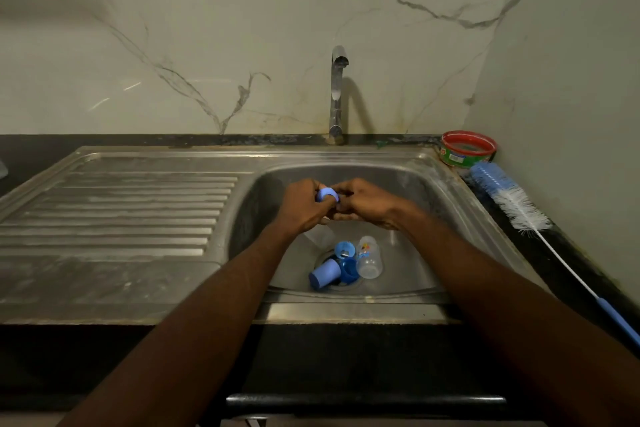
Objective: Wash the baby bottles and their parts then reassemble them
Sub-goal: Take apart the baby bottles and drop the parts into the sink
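Observation:
Over the steel sink basin point(408, 184) my left hand point(301, 206) grips a light blue screw ring point(327, 193). My right hand point(363, 203) meets it from the right, fingers curled at the ring; what they pinch is hidden. Below my left hand a clear part point(320, 236) shows dimly. On the basin floor by the drain lie a blue cap point(325, 273), a blue ring point(345, 249), a darker blue ring point(349, 269) and a clear bottle point(369, 257) with a printed picture.
The tap point(337, 94) stands behind the basin, no water running. A ribbed drainboard point(114, 211) lies to the left. On the dark counter at right sit a red-rimmed soap tub point(467, 148) and a long blue-and-white bottle brush point(516, 204).

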{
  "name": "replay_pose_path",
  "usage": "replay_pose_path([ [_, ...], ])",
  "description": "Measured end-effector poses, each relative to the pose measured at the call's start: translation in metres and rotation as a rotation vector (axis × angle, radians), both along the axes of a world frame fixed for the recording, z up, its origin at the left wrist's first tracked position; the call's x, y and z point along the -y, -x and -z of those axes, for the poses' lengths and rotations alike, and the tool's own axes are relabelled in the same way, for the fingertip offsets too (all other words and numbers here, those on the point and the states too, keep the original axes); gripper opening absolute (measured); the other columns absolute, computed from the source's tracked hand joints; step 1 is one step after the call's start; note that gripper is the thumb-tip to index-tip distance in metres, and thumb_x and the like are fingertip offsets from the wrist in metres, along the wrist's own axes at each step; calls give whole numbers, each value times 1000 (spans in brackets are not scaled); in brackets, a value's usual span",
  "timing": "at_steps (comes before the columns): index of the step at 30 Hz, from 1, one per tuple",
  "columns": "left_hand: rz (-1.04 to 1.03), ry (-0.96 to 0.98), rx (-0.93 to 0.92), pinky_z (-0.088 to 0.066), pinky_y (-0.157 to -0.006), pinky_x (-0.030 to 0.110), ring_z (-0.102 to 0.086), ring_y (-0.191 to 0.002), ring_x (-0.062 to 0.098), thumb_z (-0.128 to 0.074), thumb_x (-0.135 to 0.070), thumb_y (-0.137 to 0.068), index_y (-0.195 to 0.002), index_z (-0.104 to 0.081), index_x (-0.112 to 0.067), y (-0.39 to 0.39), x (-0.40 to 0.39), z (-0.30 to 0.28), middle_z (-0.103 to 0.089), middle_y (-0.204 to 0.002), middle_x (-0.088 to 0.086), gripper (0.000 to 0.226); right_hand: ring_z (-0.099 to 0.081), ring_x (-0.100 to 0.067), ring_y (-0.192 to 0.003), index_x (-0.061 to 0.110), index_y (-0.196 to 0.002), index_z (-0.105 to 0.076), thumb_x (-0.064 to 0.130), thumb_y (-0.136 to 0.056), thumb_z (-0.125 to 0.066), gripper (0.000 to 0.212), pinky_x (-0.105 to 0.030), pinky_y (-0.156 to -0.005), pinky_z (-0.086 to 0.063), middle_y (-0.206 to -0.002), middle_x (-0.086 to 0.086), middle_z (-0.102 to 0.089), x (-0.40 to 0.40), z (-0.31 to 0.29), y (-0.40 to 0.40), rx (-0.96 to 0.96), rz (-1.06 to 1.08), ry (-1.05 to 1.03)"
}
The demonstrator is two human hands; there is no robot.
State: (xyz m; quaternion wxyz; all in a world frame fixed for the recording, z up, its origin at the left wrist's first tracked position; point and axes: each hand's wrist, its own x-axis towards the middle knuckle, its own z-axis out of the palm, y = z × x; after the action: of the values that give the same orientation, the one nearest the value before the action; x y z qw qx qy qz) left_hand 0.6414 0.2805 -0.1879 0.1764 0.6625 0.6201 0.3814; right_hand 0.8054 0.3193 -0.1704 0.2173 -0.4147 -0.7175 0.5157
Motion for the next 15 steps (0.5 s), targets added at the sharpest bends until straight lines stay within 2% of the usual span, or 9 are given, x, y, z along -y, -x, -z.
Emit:
replay_pose_path([
  [2, -9, 19, 47, -62, -57, 30, -73, -61, 15, -71, -23, -92, -98, -73, -5, 4, 1, 0, -76, -81, 10, 19, -73, -23, -99, 2, -123, -63, 0, -97, -57, 26, -33, -89, -59, -110, -19, -72, 2, 2, 3, -55, 18, 4],
  [5, 18, 55, 74, -62, -58, 26, -74, -62, 13, -70, -19, -94, -102, -73, -4, 2, 1, 1, -76, -81, 10, 17, -75, -23, -89, 11, -100, -67, 6, -97, -61, 8, -31, -84, -61, -101, -21, -74, 7, 4, 7, -35, 97, -78],
  [8, 37, 105, 50, -61, -68, 28, -74, -68, 15, -70, -19, -94, -93, -76, -7, -2, 1, 1, -76, -79, 9, 14, -75, -26, -84, 15, -86, -67, 10, -97, -64, 13, -27, -76, -60, -90, -19, -76, 7, 8, 9, 90, 150, -190],
  [10, 60, 171, 69, -54, -63, 19, -69, -62, 3, -74, -13, -89, -86, -74, -13, 0, 0, 1, -73, -72, 3, 3, -75, -20, -75, 14, -82, -68, 16, -96, -66, 14, -19, -69, -57, -83, -16, -76, 5, 11, 7, 163, 183, -244],
  [12, 105, 230, 97, -46, -58, 13, -61, -55, -6, -76, -9, -87, -80, -71, -16, 3, -1, -2, -67, -66, -4, 11, -72, -13, -65, 13, -78, -69, 25, -96, -66, 22, -15, -63, -53, -75, -11, -76, 1, 13, 5, 248, 194, -322],
  [15, 187, 293, 124, -53, -69, 22, -65, -70, -2, -77, -8, -85, -87, -74, -13, 3, -3, 0, -73, -79, 2, 6, -69, -14, -63, 14, -77, -69, 27, -97, -61, 25, -26, -64, -53, -68, -8, -73, -6, 17, 5, 362, 219, -411],
])
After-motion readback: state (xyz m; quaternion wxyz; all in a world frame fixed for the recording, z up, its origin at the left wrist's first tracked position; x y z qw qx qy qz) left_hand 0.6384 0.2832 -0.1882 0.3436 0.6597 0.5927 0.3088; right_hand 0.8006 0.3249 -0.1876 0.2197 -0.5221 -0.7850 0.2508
